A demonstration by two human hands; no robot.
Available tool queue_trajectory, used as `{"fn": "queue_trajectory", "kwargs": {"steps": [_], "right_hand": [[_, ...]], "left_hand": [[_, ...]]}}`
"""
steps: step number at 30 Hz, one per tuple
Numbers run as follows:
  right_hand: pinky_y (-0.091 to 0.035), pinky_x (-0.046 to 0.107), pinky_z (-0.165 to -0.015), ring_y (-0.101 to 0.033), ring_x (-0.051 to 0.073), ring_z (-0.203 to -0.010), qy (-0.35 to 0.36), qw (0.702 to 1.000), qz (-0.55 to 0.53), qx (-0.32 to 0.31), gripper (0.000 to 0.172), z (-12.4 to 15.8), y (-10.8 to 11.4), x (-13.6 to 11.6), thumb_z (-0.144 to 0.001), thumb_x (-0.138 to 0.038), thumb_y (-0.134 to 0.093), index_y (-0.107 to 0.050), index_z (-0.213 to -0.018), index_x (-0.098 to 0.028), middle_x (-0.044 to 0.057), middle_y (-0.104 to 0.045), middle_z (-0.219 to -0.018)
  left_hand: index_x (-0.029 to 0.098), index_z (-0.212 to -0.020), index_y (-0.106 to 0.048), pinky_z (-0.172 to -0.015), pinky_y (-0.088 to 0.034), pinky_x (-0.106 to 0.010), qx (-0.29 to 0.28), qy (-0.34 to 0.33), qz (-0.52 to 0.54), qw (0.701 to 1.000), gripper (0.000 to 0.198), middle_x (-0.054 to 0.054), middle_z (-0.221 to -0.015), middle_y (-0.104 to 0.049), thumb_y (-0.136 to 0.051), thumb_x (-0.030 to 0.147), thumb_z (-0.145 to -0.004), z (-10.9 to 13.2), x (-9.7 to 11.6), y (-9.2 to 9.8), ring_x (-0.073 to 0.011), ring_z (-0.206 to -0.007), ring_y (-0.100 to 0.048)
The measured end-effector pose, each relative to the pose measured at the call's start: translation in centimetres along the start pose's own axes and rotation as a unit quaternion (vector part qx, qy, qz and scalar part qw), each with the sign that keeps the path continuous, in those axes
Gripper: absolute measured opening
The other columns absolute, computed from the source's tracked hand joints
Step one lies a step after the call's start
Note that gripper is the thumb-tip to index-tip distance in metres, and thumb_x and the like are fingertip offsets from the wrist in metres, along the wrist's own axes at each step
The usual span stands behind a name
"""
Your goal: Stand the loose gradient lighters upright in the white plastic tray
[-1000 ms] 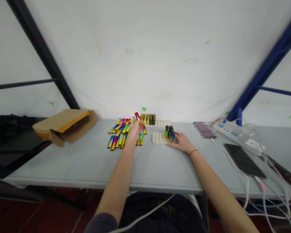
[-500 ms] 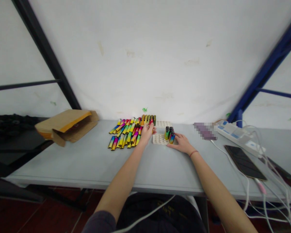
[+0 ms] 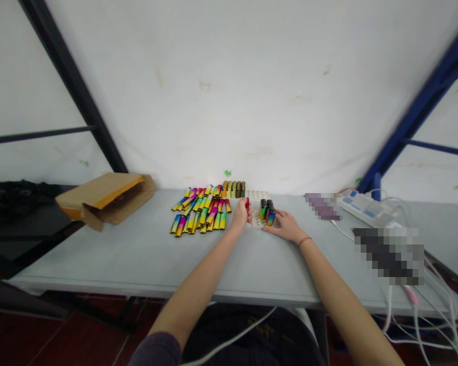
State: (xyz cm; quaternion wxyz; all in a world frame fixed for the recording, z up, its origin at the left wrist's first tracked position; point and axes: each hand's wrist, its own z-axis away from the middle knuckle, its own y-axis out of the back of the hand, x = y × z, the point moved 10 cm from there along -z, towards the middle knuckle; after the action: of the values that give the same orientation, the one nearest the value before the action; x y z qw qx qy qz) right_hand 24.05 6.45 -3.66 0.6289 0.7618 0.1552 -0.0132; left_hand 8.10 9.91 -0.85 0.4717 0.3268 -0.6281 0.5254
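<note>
My left hand point(image 3: 241, 216) is closed round a small red lighter point(image 3: 247, 203), held upright over the left part of a white holed tray point(image 3: 256, 220). My right hand point(image 3: 285, 224) rests on the grey table point(image 3: 137, 254) at the tray's right edge, fingers curled against several rainbow-coloured lighters point(image 3: 266, 209) standing in the tray. A heap of rainbow lighters point(image 3: 200, 211) lies flat on the table to the left of my left hand.
A row of standing lighters point(image 3: 233, 188) and a second white tray point(image 3: 257, 194) sit near the wall. An open cardboard box point(image 3: 104, 197) lies at the left. A white power strip point(image 3: 364, 208), cables and a blurred flat item point(image 3: 389, 251) are at the right.
My left hand lifted a red lighter from the heap and carried it rightward to the tray. My right hand stayed at the tray.
</note>
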Motion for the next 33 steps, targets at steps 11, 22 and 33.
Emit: {"fn": "queue_trajectory", "kwargs": {"steps": [11, 22, 33], "right_hand": [[-0.042, 0.051, -0.114, -0.052, 0.038, -0.137, 0.000, 1.000, -0.010, 0.015, 0.076, 0.1, 0.0, 0.3, -0.085, -0.074, -0.063, -0.065, -0.135, -0.016, 0.020, -0.059, -0.147], [-0.041, 0.049, -0.115, -0.054, 0.037, -0.136, 0.000, 1.000, -0.001, 0.016, 0.074, 0.1, 0.2, 0.0, -0.086, -0.073, -0.064, -0.065, -0.134, -0.016, 0.020, -0.060, -0.146], [-0.042, 0.049, -0.115, -0.053, 0.037, -0.137, -0.002, 1.000, -0.004, 0.013, 0.076, 0.1, 0.1, 0.1, -0.086, -0.072, -0.065, -0.065, -0.134, -0.014, 0.020, -0.058, -0.148]], "left_hand": [[0.023, -0.057, -0.034, -0.038, -0.011, -0.020, 0.061, 0.062, 0.046, 0.995, 0.053, 0.007, -0.042, -0.022, -0.034, 0.061, -0.094, 1.0, -0.4, 1.2, -0.0066, -0.035, -0.018], [0.024, -0.058, -0.031, -0.038, -0.010, -0.020, 0.070, 0.036, 0.073, 0.994, 0.049, 0.007, -0.042, -0.020, -0.030, 0.056, -0.095, 0.9, 0.1, 1.5, -0.0071, -0.035, -0.014], [0.023, -0.056, -0.030, -0.038, -0.008, -0.021, 0.097, 0.061, 0.074, 0.991, 0.049, 0.007, -0.041, -0.018, -0.035, 0.051, -0.096, 0.7, 0.1, 2.4, -0.0071, -0.034, -0.014]]}}
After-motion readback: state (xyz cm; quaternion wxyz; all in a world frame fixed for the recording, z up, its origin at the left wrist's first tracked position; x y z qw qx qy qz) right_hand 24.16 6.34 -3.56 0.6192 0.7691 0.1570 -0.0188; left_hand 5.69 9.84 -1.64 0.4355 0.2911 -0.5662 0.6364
